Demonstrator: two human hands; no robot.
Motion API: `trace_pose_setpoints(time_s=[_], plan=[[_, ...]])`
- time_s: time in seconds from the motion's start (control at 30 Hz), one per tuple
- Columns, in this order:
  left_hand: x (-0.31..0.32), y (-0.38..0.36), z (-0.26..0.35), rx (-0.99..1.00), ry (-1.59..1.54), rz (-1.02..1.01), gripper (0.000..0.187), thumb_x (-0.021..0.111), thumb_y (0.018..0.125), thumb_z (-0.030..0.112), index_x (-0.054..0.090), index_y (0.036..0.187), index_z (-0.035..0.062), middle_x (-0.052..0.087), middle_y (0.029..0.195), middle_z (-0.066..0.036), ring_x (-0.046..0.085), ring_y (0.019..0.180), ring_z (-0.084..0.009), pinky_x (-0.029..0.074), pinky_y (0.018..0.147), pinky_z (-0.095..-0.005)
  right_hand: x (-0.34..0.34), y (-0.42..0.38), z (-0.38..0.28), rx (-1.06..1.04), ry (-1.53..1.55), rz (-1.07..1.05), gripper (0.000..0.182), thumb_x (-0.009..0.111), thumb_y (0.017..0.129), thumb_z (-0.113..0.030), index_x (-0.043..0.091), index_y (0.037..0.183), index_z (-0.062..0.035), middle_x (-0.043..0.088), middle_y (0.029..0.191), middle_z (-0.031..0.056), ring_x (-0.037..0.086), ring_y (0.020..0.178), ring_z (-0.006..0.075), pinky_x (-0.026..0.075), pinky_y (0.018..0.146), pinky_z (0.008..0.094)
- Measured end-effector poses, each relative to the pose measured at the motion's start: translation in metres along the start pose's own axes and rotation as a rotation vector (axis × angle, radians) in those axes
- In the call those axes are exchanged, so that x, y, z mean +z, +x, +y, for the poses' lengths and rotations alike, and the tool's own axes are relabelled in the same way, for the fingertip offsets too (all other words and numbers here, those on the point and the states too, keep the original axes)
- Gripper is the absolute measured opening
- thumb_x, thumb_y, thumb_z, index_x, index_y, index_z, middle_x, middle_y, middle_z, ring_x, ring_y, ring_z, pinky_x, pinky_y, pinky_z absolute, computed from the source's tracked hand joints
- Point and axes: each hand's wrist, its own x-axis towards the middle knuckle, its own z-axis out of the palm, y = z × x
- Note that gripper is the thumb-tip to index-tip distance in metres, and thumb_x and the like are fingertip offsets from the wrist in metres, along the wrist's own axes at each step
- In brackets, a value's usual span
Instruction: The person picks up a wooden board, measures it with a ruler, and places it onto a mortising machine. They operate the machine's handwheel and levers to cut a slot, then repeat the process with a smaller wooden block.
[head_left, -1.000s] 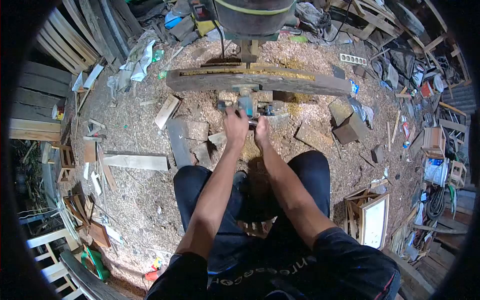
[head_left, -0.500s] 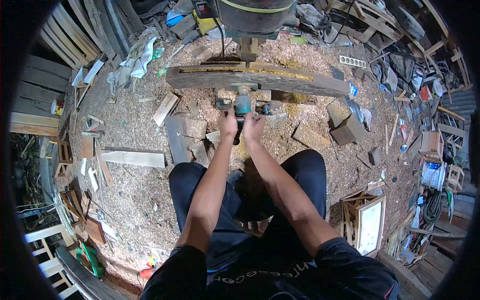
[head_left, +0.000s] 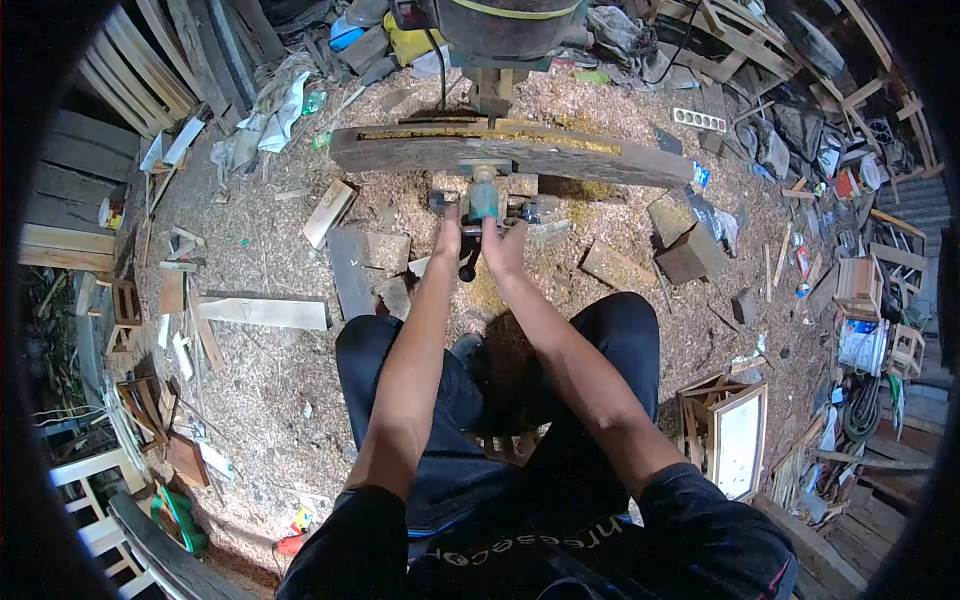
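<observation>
In front of my knees a teal, cylinder-shaped metal fitting (head_left: pixel 484 198), like the body of a vise, is fixed at the near side of a thick wooden beam (head_left: pixel 560 165). A dark bar handle (head_left: pixel 471 231) crosses its near end, with a black knob below. My left hand (head_left: pixel 449 236) is at the bar's left end, its fingers slightly blurred and closed about it. My right hand (head_left: pixel 503 246) grips the right side, thumb up along the teal body. Both palms partly hide the bar.
Wood shavings cover the ground (head_left: pixel 270 390). Wooden blocks (head_left: pixel 692 254), a pale board (head_left: pixel 265 313) and a dark plank (head_left: pixel 350 275) lie around the beam. A large dark machine (head_left: pixel 510 30) stands beyond it. A framed white panel (head_left: pixel 740 440) is by my right knee.
Both hands have shifted slightly on the bar handle; the left fingers now point more upward and the right thumb lies along the teal body. The view has moved a little.
</observation>
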Motion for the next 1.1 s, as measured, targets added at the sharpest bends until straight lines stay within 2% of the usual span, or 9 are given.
trace_pose_setpoints(time_s=[0.07, 0.23, 0.37, 0.43, 0.57, 0.73, 0.87, 1.03, 1.1], plan=[[-0.007, 0.017, -0.008, 0.040, 0.098, 0.073, 0.071, 0.037, 0.091, 0.059, 0.048, 0.135, 0.0044, 0.060, 0.112, -0.017, 0.057, 0.092, -0.0261, 0.043, 0.088, -0.0396, 0.011, 0.005, 0.017, -0.120, 0.083, 0.086, 0.048, 0.047, 0.092, -0.045, 0.048, 0.099, 0.0030, 0.060, 0.092, 0.0165, 0.059, 0.081, 0.0240, 0.047, 0.075, 0.0364], [0.041, -0.098, 0.066, 0.190, 0.833, 0.277, 0.072, 0.032, 0.090, 0.053, 0.051, 0.121, -0.0097, 0.058, 0.117, -0.033, 0.054, 0.114, -0.0422, 0.038, 0.099, -0.0455, -0.010, 0.016, 0.034, 0.604, 0.888, -0.327, 0.054, 0.028, 0.097, -0.043, 0.063, 0.093, -0.0024, 0.064, 0.085, 0.0134, 0.062, 0.071, 0.0228, 0.054, 0.069, 0.0384], [0.022, -0.093, 0.071, 0.459, 0.461, 0.343, 0.070, 0.033, 0.091, 0.049, 0.049, 0.124, -0.0105, 0.054, 0.120, -0.036, 0.048, 0.117, -0.0492, 0.032, 0.104, -0.0487, -0.016, 0.037, 0.076, 0.342, -0.043, -0.262, 0.068, 0.040, 0.094, -0.054, 0.055, 0.126, 0.0036, 0.063, 0.111, 0.0267, 0.064, 0.095, 0.0342, 0.051, 0.081, 0.0409], [-0.002, -0.029, 0.026, 0.346, 0.380, 0.323, 0.078, 0.032, 0.092, 0.057, 0.048, 0.128, -0.0108, 0.054, 0.124, -0.033, 0.049, 0.120, -0.0449, 0.034, 0.104, -0.0455, -0.014, 0.032, 0.052, 0.330, -0.002, 0.034, 0.068, 0.045, 0.093, -0.055, 0.060, 0.118, 0.0061, 0.062, 0.110, 0.0290, 0.063, 0.098, 0.0361, 0.049, 0.083, 0.0404], [-0.003, -0.007, -0.007, 0.040, 0.195, 0.123, 0.092, 0.025, 0.090, 0.070, 0.049, 0.129, -0.0101, 0.054, 0.129, -0.026, 0.050, 0.122, -0.0371, 0.035, 0.103, -0.0397, -0.018, -0.003, 0.003, -0.108, 0.013, -0.083, 0.062, 0.052, 0.092, -0.052, 0.056, 0.097, 0.0090, 0.064, 0.091, 0.0225, 0.062, 0.087, 0.0338, 0.046, 0.080, 0.0400], [0.001, -0.089, 0.067, 0.227, -0.004, 0.010, 0.088, 0.022, 0.091, 0.070, 0.057, 0.125, -0.0034, 0.055, 0.129, -0.025, 0.053, 0.120, -0.0328, 0.035, 0.102, -0.0422, -0.023, 0.031, 0.089, 0.233, -0.172, -0.105, 0.066, 0.047, 0.093, -0.056, 0.060, 0.088, 0.0087, 0.063, 0.078, 0.0230, 0.061, 0.077, 0.0286, 0.046, 0.075, 0.0387], [-0.040, -0.040, 0.035, 0.255, 0.439, 0.215, 0.089, 0.023, 0.091, 0.069, 0.054, 0.126, -0.0077, 0.053, 0.130, -0.027, 0.050, 0.124, -0.0362, 0.032, 0.107, -0.0419, -0.029, -0.001, 0.006, -0.073, 0.131, 0.134, 0.052, 0.055, 0.094, -0.046, 0.061, 0.088, 0.0052, 0.064, 0.083, 0.0167, 0.060, 0.075, 0.0252, 0.047, 0.071, 0.0372], [0.024, -0.065, -0.001, 0.252, 0.596, 0.428, 0.085, 0.023, 0.094, 0.064, 0.058, 0.119, -0.0090, 0.056, 0.123, -0.032, 0.055, 0.118, -0.0357, 0.038, 0.102, -0.0411, -0.015, 0.008, 0.044, 0.006, 0.187, -0.032, 0.056, 0.061, 0.091, -0.042, 0.054, 0.103, 0.0125, 0.063, 0.091, 0.0206, 0.063, 0.083, 0.0251, 0.049, 0.076, 0.0350], [0.017, -0.128, 0.057, 0.312, 0.263, 0.185, 0.075, 0.025, 0.098, 0.058, 0.064, 0.097, -0.0066, 0.067, 0.080, -0.021, 0.068, 0.073, -0.0274, 0.049, 0.080, -0.0421, -0.027, 0.022, 0.070, 0.243, 0.050, 0.024, 0.056, 0.061, 0.090, -0.039, 0.051, 0.105, 0.0141, 0.063, 0.092, 0.0215, 0.063, 0.084, 0.0255, 0.048, 0.077, 0.0352]])
